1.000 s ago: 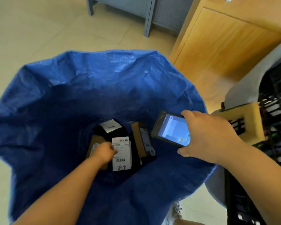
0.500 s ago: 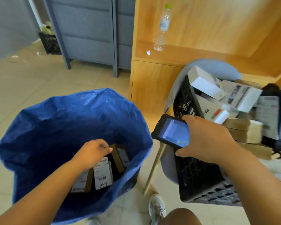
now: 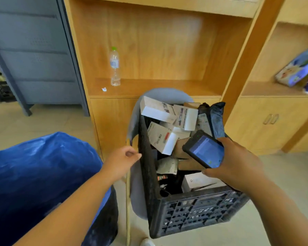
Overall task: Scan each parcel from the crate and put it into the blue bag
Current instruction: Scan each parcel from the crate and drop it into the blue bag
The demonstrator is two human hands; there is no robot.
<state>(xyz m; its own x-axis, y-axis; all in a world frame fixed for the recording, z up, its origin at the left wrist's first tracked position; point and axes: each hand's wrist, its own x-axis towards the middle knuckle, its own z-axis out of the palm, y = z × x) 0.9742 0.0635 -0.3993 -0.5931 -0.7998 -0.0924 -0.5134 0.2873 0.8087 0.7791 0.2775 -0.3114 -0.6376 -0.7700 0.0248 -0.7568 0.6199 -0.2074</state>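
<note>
Beige tiled floor point(image 3: 43, 121). Light wooden shelf unit point(image 3: 158, 50) at the back, with cupboard doors point(image 3: 252, 128) and metal handles point(image 3: 270, 118) below. Water bottle point(image 3: 115, 68) upright on shelf, paper scrap point(image 3: 104, 89) just beside it. Grey metal cabinet point(image 3: 39, 59) left. Colourful box point(image 3: 297, 70) leaning in right shelf. Grey chair point(image 3: 167, 94) in front of the unit.

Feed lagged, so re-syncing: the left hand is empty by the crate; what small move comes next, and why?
Probably reach the left hand over the rim of the crate and take the white box on top nearest it: that hand holds nothing, and the right hand holds the scanner ready over the crate.
</note>
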